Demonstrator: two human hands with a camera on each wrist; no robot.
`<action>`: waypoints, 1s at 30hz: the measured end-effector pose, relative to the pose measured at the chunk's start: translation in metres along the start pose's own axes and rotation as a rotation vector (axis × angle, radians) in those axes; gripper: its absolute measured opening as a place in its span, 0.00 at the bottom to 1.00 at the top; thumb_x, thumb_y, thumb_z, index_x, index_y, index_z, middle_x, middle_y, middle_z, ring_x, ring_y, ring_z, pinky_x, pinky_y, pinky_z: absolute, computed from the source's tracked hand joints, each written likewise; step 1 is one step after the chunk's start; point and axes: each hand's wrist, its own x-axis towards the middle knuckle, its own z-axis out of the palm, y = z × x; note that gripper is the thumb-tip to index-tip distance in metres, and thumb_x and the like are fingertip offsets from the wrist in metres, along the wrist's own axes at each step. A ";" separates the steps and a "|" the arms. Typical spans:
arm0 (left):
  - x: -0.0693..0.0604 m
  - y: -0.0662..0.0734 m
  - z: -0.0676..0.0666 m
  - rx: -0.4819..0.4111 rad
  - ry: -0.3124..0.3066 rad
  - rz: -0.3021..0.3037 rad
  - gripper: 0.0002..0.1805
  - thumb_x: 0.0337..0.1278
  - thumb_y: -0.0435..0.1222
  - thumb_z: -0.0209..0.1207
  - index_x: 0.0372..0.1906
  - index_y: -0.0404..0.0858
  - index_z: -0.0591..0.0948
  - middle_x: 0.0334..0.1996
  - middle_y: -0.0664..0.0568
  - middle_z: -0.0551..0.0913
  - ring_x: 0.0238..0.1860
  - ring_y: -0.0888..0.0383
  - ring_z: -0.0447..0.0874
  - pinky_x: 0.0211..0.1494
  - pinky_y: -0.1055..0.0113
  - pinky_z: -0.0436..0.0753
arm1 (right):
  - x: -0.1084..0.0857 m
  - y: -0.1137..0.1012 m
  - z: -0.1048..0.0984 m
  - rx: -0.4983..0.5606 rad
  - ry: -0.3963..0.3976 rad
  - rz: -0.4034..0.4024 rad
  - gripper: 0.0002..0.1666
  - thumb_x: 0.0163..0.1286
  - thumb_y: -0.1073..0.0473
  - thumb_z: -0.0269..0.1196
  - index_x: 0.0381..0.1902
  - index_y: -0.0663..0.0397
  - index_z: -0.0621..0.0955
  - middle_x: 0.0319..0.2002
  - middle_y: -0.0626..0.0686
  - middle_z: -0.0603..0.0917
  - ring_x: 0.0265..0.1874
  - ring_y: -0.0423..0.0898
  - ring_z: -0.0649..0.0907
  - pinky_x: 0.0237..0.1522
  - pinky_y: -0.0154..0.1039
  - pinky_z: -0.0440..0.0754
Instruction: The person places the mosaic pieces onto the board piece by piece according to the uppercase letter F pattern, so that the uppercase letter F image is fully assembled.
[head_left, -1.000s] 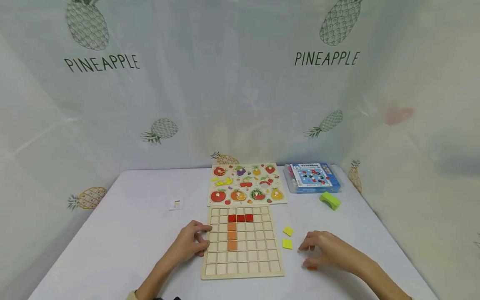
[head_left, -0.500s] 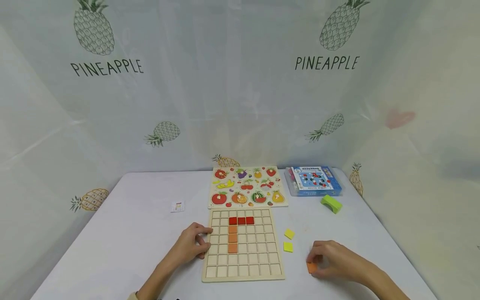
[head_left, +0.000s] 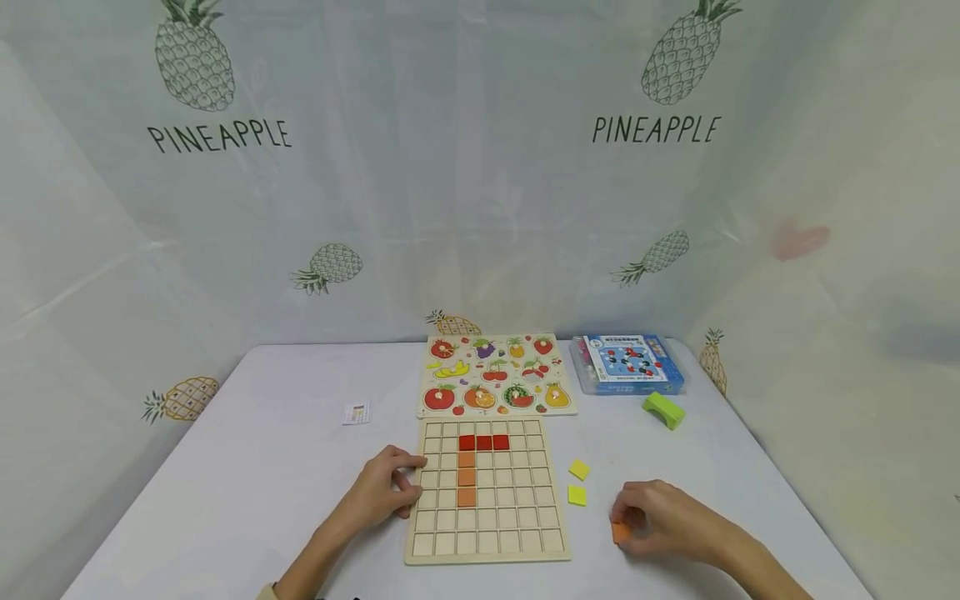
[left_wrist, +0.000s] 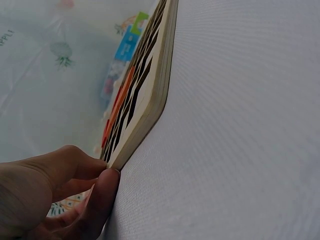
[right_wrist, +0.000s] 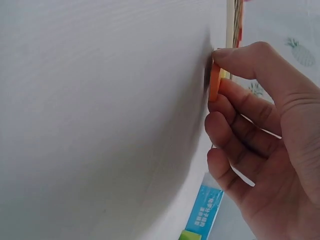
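In the head view a wooden grid board [head_left: 525,521] lies on the table, with a row of red tiles [head_left: 483,442] and a column of orange tiles [head_left: 467,477] in its cells. My left hand [head_left: 378,487] is at the board's left side, thumb and index fingertips touching the rim at separate spots. Right of the board, my right hand [head_left: 663,521] pinches a loose orange tile [right_wrist: 215,82] between thumb and fingers, close to the tabletop. Two yellow tiles [head_left: 577,496] lie between the board and my right hand.
Behind the board lies a fruit puzzle board [head_left: 497,392]. A blue boxed set [head_left: 637,386] and a green arch-shaped block [head_left: 664,410] sit at the back right. A small printed card [head_left: 357,412] rests on the left.
My right hand has come down slightly and to the right, and its fingers have closed round the orange tile. My left hand stays at the board's rim. The head view has tilted a little.
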 end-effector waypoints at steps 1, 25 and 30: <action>0.000 0.000 0.000 0.003 -0.002 -0.001 0.23 0.50 0.26 0.65 0.55 0.29 0.80 0.46 0.38 0.74 0.21 0.65 0.79 0.22 0.71 0.83 | 0.000 0.000 0.000 -0.003 0.003 -0.004 0.08 0.56 0.50 0.72 0.31 0.34 0.82 0.27 0.32 0.75 0.27 0.28 0.72 0.28 0.24 0.73; 0.001 0.000 0.000 0.046 0.003 -0.015 0.22 0.50 0.26 0.65 0.54 0.31 0.81 0.47 0.40 0.75 0.20 0.67 0.79 0.22 0.71 0.82 | 0.048 -0.039 0.003 -0.051 0.028 -0.141 0.06 0.59 0.52 0.70 0.34 0.37 0.83 0.30 0.33 0.78 0.26 0.29 0.75 0.29 0.23 0.74; 0.002 0.000 0.000 0.045 0.004 -0.015 0.22 0.50 0.26 0.65 0.55 0.31 0.81 0.47 0.40 0.75 0.21 0.67 0.79 0.22 0.71 0.82 | 0.068 -0.056 0.010 -0.082 0.043 -0.204 0.04 0.59 0.53 0.69 0.33 0.39 0.84 0.29 0.35 0.79 0.26 0.29 0.74 0.29 0.22 0.73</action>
